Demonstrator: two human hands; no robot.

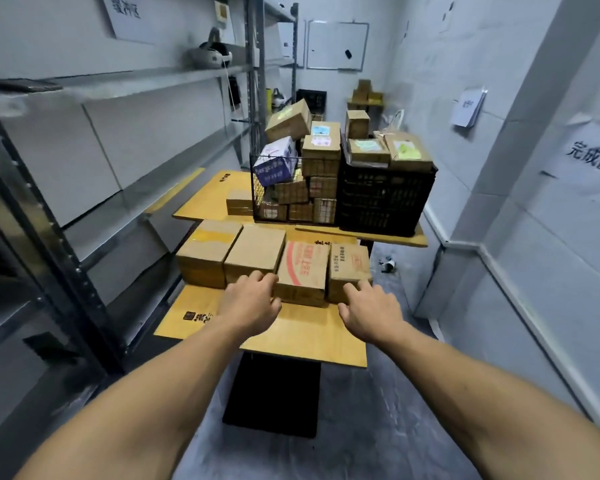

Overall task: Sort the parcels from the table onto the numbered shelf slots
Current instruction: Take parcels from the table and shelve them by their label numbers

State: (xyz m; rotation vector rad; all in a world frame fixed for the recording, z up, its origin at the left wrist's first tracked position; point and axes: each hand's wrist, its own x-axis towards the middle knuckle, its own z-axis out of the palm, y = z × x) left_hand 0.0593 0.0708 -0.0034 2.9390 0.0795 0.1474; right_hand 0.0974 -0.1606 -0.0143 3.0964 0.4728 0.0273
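Left grip (252,301) and right grip (369,311) flank red-printed parcel (303,268), fingers spread.

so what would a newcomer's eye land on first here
Two bare arms reach in from below, the left hand and right hand at a row of four cardboard boxes on the near yellow table. Behind, a wire basket and black crate brim with parcels.

Table top (302,337): yellow-orange, with a black printed logo.
Printed carton (303,268): brown cardboard, red stripes and lettering.
Plain carton (255,252): tan, unmarked.
Taped carton (208,245): brown, yellowish tape band.
Plastic crate (385,199): black lattice.
Wire basket (257,188): black grid.
Tilted box (276,164): white with purple-blue print.
Shelf rack (63,258): grey shelves, dark uprights.
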